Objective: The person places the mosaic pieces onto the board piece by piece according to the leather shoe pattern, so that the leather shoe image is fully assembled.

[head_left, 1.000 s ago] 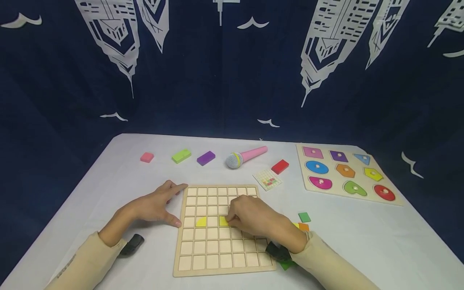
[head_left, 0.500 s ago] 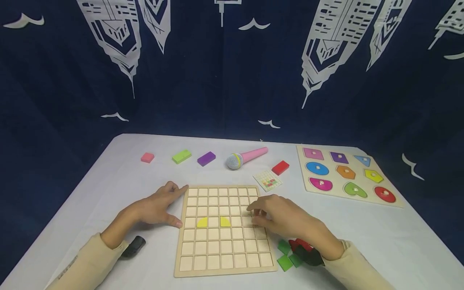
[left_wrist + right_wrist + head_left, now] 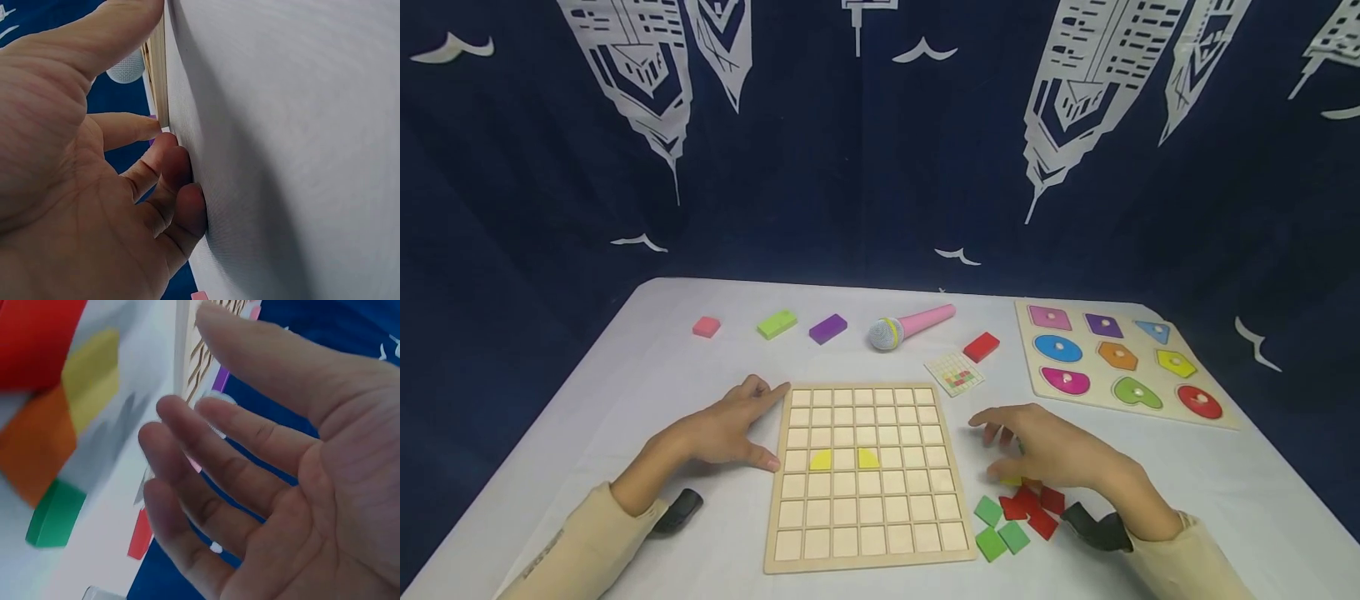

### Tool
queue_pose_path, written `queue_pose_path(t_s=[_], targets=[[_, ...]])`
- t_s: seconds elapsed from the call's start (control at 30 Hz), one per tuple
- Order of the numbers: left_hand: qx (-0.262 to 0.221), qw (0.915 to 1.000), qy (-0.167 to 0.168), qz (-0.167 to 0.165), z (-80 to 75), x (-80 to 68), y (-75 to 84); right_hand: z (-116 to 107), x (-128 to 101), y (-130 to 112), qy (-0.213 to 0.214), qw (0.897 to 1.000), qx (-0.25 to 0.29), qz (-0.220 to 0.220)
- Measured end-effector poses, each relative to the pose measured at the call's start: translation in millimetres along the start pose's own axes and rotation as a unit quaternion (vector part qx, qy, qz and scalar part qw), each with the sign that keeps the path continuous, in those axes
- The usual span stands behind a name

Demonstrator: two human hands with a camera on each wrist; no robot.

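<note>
A wooden grid board (image 3: 867, 533) lies on the white table with two yellow quarter-round tiles (image 3: 821, 459) (image 3: 868, 457) in its middle row. My left hand (image 3: 730, 429) rests flat at the board's left edge, thumb and forefinger touching the wood (image 3: 157, 69). My right hand (image 3: 1037, 450) hovers open to the right of the board, above a heap of loose tiles: red ones (image 3: 1033, 506), green ones (image 3: 1000, 533) and a yellow one (image 3: 1011, 481). The right wrist view shows spread fingers (image 3: 206, 462) over yellow (image 3: 90, 378), orange (image 3: 34, 447) and green (image 3: 55, 514) tiles. It holds nothing.
Along the back lie a pink block (image 3: 705, 326), a lime block (image 3: 776, 323), a purple block (image 3: 827, 328), a pink toy microphone (image 3: 910, 325), a red block (image 3: 981, 347) and a pattern card (image 3: 954, 372). A shape-peg puzzle (image 3: 1120, 362) sits at right. A dark curtain hangs behind.
My right hand left the second yellow tile in the grid and moved right off the board to the loose tile heap. The left hand stayed put.
</note>
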State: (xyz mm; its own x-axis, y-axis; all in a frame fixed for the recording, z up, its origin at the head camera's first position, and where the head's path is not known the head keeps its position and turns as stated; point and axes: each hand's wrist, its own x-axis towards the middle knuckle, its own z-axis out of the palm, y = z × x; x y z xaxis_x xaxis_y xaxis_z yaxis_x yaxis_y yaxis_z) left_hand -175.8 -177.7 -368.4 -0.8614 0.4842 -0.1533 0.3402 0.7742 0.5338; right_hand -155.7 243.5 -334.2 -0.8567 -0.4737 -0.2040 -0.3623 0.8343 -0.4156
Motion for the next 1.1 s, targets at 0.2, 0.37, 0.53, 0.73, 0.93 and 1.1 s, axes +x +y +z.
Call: queue_pose_path(t_s=[0.2,0.37,0.53,0.73,0.93,1.1], targets=[[0.0,1.0,-0.002,0.0,-0.8,-0.6,1.3,-4,-1,13,-0.037,0.999,0.018,0.026],[0.003,1.0,0.001,0.0,-1.3,-0.7,1.5,-4,-3,18,-0.053,0.998,0.019,0.015],[0.002,1.0,-0.001,-0.003,-1.2,0.1,0.8,-2,-2,17,-0.054,0.998,0.016,0.026],[0.002,1.0,-0.002,-0.002,-2.1,1.0,0.7,1,-2,11,-0.057,0.996,0.012,0.066],[0.0,1.0,-0.001,0.003,-1.5,1.9,-1.2,1,-2,9,-0.055,0.996,0.01,0.063],[-0.001,1.0,-0.001,0.001,0.2,1.7,-3.1,2,-2,9,-0.059,0.996,0.013,0.063]])
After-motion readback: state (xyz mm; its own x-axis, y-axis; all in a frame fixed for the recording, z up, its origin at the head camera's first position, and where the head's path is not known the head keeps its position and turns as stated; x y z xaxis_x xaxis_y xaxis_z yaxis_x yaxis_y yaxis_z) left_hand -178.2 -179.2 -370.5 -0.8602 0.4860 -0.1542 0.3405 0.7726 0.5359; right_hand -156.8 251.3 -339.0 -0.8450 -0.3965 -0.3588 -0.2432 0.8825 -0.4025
